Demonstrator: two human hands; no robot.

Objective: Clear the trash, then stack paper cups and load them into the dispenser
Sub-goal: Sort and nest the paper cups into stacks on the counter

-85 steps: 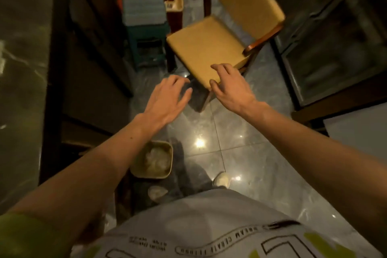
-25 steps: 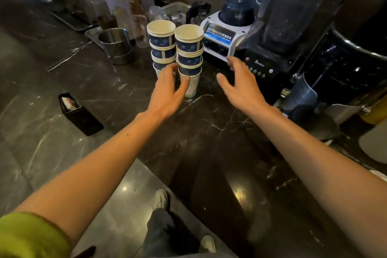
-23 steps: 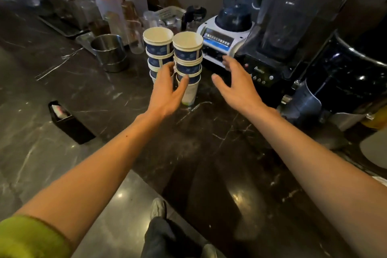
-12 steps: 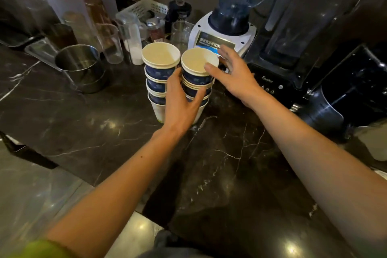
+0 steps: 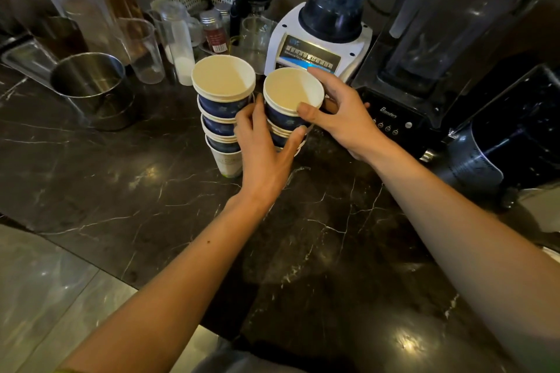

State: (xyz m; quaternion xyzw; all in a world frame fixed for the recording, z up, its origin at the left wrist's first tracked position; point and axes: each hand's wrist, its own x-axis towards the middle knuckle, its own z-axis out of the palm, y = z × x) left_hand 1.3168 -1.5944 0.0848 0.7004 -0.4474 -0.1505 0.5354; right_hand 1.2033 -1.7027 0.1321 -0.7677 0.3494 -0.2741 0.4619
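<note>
at counter [image 5: 121,191], left hand [image 5: 266,157], right hand [image 5: 345,121], fingers [image 5: 325,79] now clasping right cup stack [image 5: 292,91]

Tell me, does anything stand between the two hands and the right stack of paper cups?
Nothing visible does. The right hand pinches the rim of the right stack, the left hand grips its lower cups. The left stack stands close beside it. No dispenser is in view.

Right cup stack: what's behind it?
The white blender base stands behind the right cup stack. The right hand wraps its top cup, left hand grips lower; both hide the base's foot and the stack's bottom.
</note>
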